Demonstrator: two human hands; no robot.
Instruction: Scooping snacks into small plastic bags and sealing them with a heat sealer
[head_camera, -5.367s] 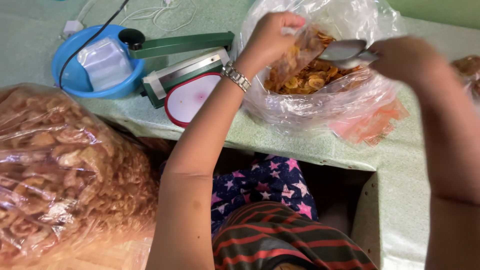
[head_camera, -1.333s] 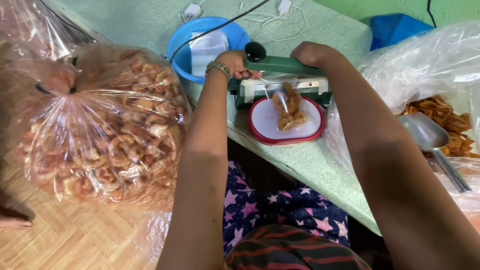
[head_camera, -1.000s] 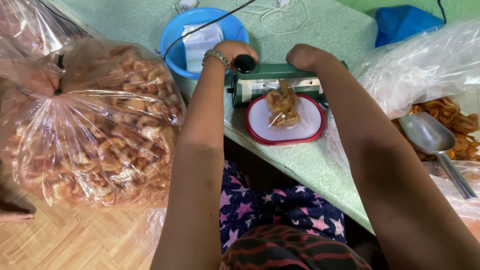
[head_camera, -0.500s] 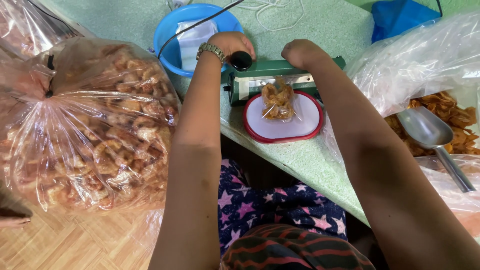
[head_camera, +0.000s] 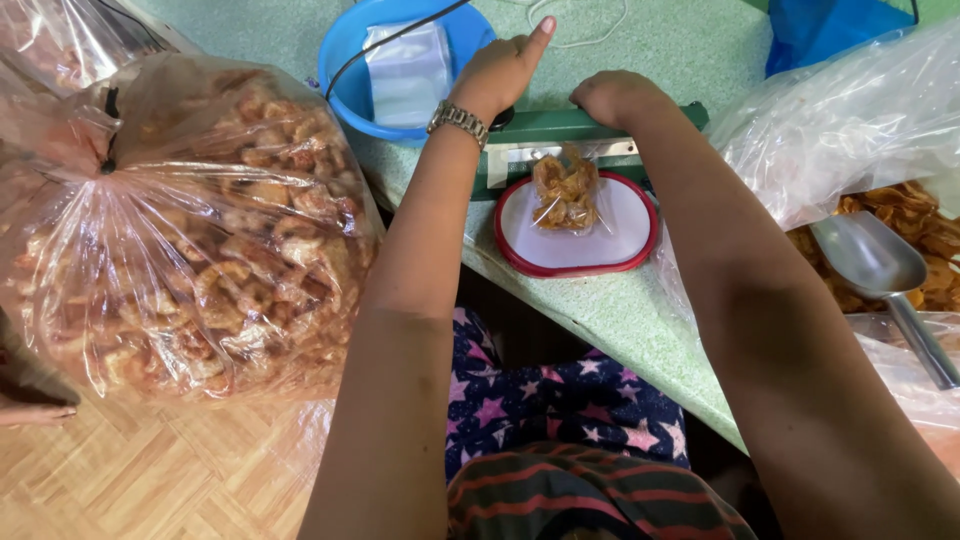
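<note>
My left hand (head_camera: 502, 72) rests on the left end of the green heat sealer's arm (head_camera: 590, 128), index finger pointing up. My right hand (head_camera: 612, 95) is curled on top of the same arm, which lies down flat. A small clear bag of fried snacks (head_camera: 565, 188) lies on a white plate with a red rim (head_camera: 616, 252), its top edge clamped in the sealer.
A blue bowl (head_camera: 348, 68) with clear bags sits behind my left hand. A big tied bag of snacks (head_camera: 190, 225) stands at the left. At the right, an open bag of chips (head_camera: 900, 130) holds a metal scoop (head_camera: 880, 270). The green table edge (head_camera: 620, 330) runs diagonally.
Five seconds ago my hands were filling a small bag at the chip bag. Since then the bag lies on the plate, and both hands stay on the sealer arm; my left index finger has lifted.
</note>
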